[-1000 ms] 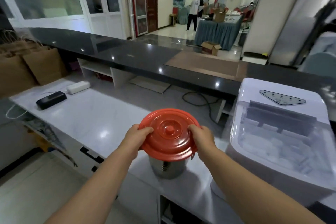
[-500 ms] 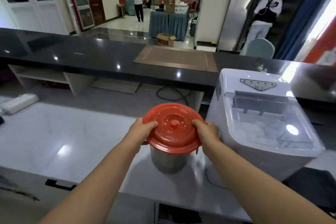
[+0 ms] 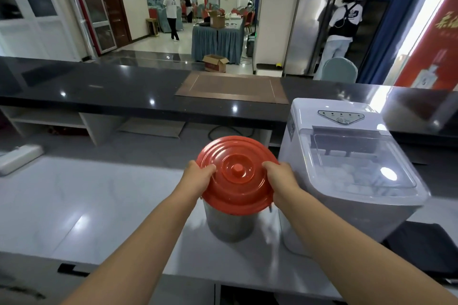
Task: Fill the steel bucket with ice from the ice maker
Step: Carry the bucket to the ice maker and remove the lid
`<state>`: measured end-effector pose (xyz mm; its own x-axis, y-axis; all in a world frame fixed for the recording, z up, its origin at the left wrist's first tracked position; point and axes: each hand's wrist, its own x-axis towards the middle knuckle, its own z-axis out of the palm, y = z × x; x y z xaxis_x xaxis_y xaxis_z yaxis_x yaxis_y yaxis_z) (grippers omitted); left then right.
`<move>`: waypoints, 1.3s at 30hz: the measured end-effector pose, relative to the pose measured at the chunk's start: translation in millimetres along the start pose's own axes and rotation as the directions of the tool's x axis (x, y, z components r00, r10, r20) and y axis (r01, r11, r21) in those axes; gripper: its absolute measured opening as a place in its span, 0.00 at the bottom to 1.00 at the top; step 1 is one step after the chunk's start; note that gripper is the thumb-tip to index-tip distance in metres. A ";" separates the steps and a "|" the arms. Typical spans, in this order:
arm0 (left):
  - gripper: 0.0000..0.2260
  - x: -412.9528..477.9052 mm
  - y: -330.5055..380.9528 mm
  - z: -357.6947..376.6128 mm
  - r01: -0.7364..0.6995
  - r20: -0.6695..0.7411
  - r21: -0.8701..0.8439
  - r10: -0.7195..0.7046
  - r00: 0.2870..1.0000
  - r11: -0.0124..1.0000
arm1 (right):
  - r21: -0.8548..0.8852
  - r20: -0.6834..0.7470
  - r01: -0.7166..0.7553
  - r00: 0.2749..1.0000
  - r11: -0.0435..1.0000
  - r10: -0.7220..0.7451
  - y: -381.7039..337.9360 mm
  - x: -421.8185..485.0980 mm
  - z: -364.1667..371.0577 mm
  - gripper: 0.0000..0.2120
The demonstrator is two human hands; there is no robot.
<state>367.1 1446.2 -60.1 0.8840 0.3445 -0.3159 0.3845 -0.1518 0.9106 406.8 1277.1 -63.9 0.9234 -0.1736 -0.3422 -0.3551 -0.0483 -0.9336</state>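
Your left hand (image 3: 198, 177) grips left rim of red lid (image 3: 239, 188), fingers curled over edge; your right hand (image 3: 281, 178) grips right rim likewise. Steel bucket (image 3: 229, 225) directly below lid, between both hands, over white counter (image 3: 86, 205). Ice maker (image 3: 347, 171) just right of your right hand, clear cover down

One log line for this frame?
left hand: grips red lid rim | right hand: grips lid rim | steel bucket: covered | ice maker: closed, ice inside, right of bucket
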 end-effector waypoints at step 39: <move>0.14 -9.2 -3.0 -128.8 -0.031 -0.150 -0.799 -0.148 0.978 0.601 | -0.013 0.305 0.476 0.840 0.879 -0.450 -27.9 -49.7 65.8 0.30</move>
<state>323.6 1562.8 -25.6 0.7675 0.4978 -0.4039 -0.0088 0.6381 0.7699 380.4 1351.8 -27.9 0.9793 0.1756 0.1004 0.1255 -0.1384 -0.9824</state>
